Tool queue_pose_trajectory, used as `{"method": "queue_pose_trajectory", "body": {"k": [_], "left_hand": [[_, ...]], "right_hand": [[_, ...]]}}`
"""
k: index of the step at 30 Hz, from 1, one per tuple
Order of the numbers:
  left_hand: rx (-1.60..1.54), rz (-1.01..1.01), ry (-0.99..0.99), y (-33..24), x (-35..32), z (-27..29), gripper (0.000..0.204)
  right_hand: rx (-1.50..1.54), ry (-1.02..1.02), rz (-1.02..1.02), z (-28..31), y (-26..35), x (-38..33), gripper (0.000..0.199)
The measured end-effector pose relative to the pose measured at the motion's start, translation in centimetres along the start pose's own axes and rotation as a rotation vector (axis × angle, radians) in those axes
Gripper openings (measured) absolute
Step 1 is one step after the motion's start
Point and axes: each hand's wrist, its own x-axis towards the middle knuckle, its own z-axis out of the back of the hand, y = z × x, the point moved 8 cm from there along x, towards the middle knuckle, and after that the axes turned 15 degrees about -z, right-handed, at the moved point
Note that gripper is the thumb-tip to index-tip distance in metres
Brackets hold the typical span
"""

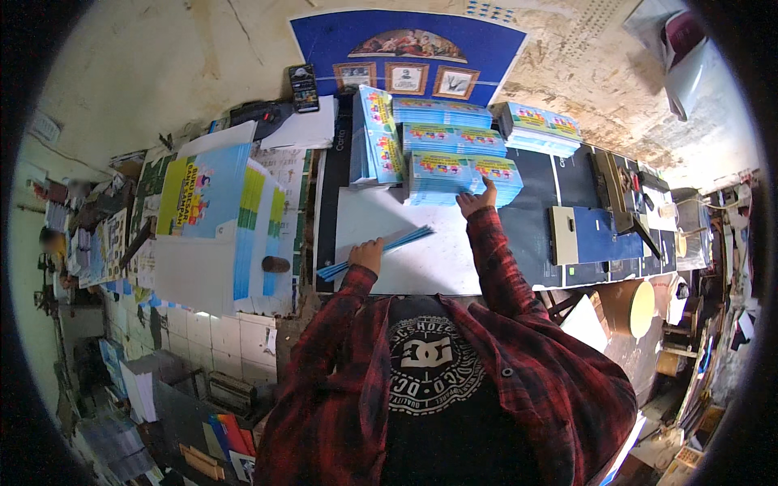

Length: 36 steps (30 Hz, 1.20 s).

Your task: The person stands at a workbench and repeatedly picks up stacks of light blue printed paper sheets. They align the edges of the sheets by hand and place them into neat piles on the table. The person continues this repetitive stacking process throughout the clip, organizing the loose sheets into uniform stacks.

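My left hand (366, 255) is closed on a thin bundle of booklets (410, 236), which shows its blue edges and lies slanted just above a white sheet (446, 263). Further right, my right hand (476, 202) touches the front edge of the nearest stack of booklets (442, 168), its fingers apart. That stack has light blue covers with yellow and green print. Behind it stand two more rows of booklets (454, 139). An upright bundle of the same booklets (378, 134) leans along their left side.
Another booklet stack (541, 125) sits at the back right. A blue and beige board with a metal bar (596, 235) lies to the right on the dark table. Large printed stacks (198, 194) fill the left table. A phone (304, 87) stands against the wall.
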Motion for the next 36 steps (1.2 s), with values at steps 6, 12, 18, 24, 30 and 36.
{"method": "queue_pose_trajectory", "body": {"k": [6, 12, 18, 24, 30, 36], "left_hand": [[-0.288, 0.288, -0.112, 1.2, -5.5, 4.9, 0.04], [-0.822, 0.419, -0.571, 4.9, -11.8, 4.3, 0.037], [-0.973, 0.45, -0.728, 3.7, -11.4, 10.2, 0.033], [-0.708, 0.322, -0.64, 2.4, -7.8, 13.3, 0.036], [-0.091, 0.409, -0.38, -0.6, -8.0, 16.6, 0.032], [0.036, 0.019, -0.124, -5.0, -2.7, 7.4, 0.021]], "right_hand": [[-0.069, -0.061, 0.002, -0.6, 0.8, 1.0, 0.113], [-0.18, -0.094, 0.027, 0.3, 1.2, 4.2, 0.119], [-0.396, -0.206, 0.093, 1.7, 5.0, 10.1, 0.085], [-0.329, -0.329, 0.2, 3.3, 5.6, 11.4, 0.068], [-0.432, -0.215, 0.22, 6.5, 5.8, 3.0, 0.038], [-0.855, 0.173, 0.998, 1.4, 13.5, -13.8, 0.048]]}}
